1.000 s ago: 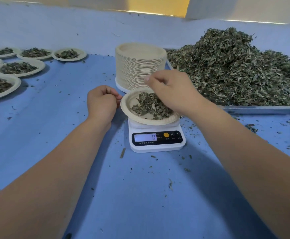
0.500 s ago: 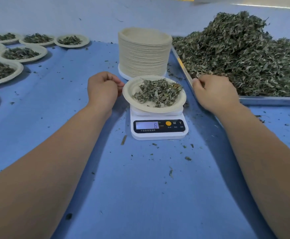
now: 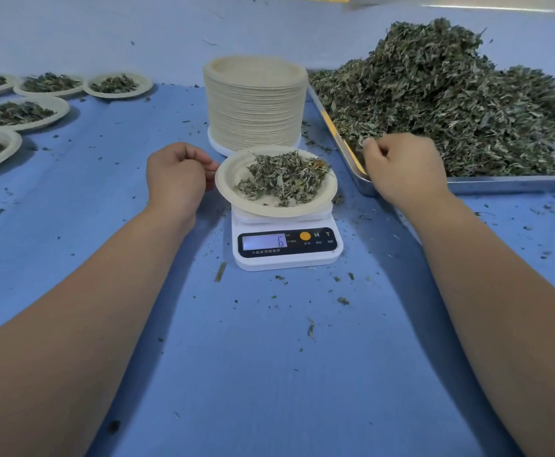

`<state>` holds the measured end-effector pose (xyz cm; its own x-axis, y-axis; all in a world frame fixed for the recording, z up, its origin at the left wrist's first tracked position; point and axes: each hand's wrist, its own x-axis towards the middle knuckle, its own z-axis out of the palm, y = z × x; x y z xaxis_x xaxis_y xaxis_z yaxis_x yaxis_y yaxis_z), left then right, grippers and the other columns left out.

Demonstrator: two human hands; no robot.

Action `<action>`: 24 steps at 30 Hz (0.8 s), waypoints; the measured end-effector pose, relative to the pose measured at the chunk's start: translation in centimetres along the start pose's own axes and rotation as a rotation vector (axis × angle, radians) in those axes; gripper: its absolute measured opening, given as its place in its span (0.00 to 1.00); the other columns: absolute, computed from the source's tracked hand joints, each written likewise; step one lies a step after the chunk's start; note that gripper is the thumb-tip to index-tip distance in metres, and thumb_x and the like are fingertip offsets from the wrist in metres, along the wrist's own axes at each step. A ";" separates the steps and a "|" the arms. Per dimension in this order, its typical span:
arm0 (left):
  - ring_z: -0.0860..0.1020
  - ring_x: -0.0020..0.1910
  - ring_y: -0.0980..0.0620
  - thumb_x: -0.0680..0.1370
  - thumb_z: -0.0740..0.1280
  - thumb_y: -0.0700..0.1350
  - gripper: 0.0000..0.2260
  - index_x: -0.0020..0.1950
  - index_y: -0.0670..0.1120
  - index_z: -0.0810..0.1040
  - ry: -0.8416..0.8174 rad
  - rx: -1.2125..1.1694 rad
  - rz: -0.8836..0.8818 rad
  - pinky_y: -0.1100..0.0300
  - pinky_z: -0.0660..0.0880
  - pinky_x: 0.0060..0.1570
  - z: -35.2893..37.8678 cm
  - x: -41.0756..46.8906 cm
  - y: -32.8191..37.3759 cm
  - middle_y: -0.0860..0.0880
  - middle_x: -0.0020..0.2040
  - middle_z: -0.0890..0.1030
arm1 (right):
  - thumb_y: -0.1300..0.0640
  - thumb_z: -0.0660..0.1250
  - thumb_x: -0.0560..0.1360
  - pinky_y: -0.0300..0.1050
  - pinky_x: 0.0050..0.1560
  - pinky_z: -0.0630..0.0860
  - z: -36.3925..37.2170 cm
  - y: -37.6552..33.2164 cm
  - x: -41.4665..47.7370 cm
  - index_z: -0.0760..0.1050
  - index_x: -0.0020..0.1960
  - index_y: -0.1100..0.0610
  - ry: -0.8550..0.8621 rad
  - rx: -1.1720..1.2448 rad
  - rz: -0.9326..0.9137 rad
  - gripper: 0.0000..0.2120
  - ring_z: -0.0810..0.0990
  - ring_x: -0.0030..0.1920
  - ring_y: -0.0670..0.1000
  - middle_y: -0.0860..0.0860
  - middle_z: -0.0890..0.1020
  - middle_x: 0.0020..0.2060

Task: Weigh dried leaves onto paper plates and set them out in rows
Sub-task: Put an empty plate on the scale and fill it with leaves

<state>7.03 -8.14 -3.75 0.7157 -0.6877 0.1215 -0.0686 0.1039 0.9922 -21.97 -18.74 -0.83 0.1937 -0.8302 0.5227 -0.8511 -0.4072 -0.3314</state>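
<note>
Scale (image 3: 286, 255): white, display reading 6.
Paper plate (image 3: 236, 173): on scale, bearing dried leaves (image 3: 286, 179).
Left hand (image 3: 177, 174): clenched, empty, beside plate rim.
Right hand (image 3: 404, 169): fingers curled at leaf pile (image 3: 450, 103) edge over metal tray (image 3: 500, 184) corner; grasp indiscernible.
Filled plates (image 3: 118, 85): rows, far left.
Plate stack (image 3: 256, 103): behind scale.

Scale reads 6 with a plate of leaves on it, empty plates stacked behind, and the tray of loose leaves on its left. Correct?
Not quite. The head view shows the tray of loose leaves right of the scale, not left. The reading of 6, the plate of leaves on it and the stack of empty plates behind it hold.
</note>
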 end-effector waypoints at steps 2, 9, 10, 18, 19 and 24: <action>0.80 0.28 0.55 0.68 0.54 0.27 0.17 0.37 0.44 0.78 -0.001 0.000 0.002 0.63 0.78 0.32 0.0 0.1 0.0 0.49 0.30 0.82 | 0.48 0.57 0.79 0.44 0.28 0.58 -0.8 0.9 0.3 0.66 0.31 0.61 0.097 -0.005 0.068 0.23 0.68 0.27 0.56 0.55 0.69 0.24; 0.79 0.27 0.55 0.67 0.53 0.27 0.17 0.37 0.44 0.78 -0.011 0.009 0.022 0.64 0.77 0.30 0.3 0.0 -0.1 0.50 0.28 0.81 | 0.36 0.47 0.79 0.60 0.62 0.67 -2.4 3.8 1.0 0.75 0.60 0.55 -0.347 -0.321 0.321 0.29 0.75 0.60 0.63 0.60 0.78 0.56; 0.79 0.27 0.55 0.67 0.53 0.27 0.17 0.37 0.43 0.78 -0.014 0.009 0.023 0.64 0.77 0.30 0.3 0.0 -0.1 0.50 0.28 0.81 | 0.34 0.46 0.79 0.61 0.64 0.66 -2.5 3.7 1.1 0.74 0.64 0.55 -0.401 -0.345 0.324 0.31 0.75 0.63 0.63 0.60 0.77 0.61; 0.79 0.27 0.55 0.66 0.53 0.28 0.17 0.36 0.43 0.78 -0.025 0.005 0.016 0.63 0.77 0.30 0.3 0.1 -0.2 0.49 0.28 0.81 | 0.37 0.48 0.83 0.50 0.42 0.71 -2.3 2.4 1.0 0.73 0.37 0.58 -0.397 -0.377 0.140 0.31 0.76 0.37 0.56 0.58 0.78 0.37; 0.79 0.27 0.55 0.66 0.53 0.28 0.17 0.37 0.43 0.78 -0.025 0.005 0.017 0.63 0.77 0.29 0.3 0.1 -0.2 0.50 0.28 0.81 | 0.37 0.49 0.83 0.48 0.39 0.70 -2.2 2.0 0.9 0.73 0.36 0.59 -0.374 -0.375 0.115 0.31 0.75 0.34 0.55 0.57 0.77 0.34; 0.80 0.28 0.53 0.64 0.53 0.29 0.17 0.36 0.44 0.79 -0.014 -0.011 0.018 0.62 0.77 0.30 0.2 0.1 -0.2 0.49 0.29 0.82 | 0.44 0.58 0.79 0.41 0.32 0.65 -1.6 1.1 0.8 0.70 0.32 0.59 -0.232 -0.307 0.036 0.24 0.71 0.28 0.55 0.55 0.72 0.27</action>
<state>6.95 -8.37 -3.92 0.7047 -0.6956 0.1397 -0.0739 0.1239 0.9895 -23.50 -19.22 0.44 0.2364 -0.9204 0.3114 -0.9591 -0.2724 -0.0770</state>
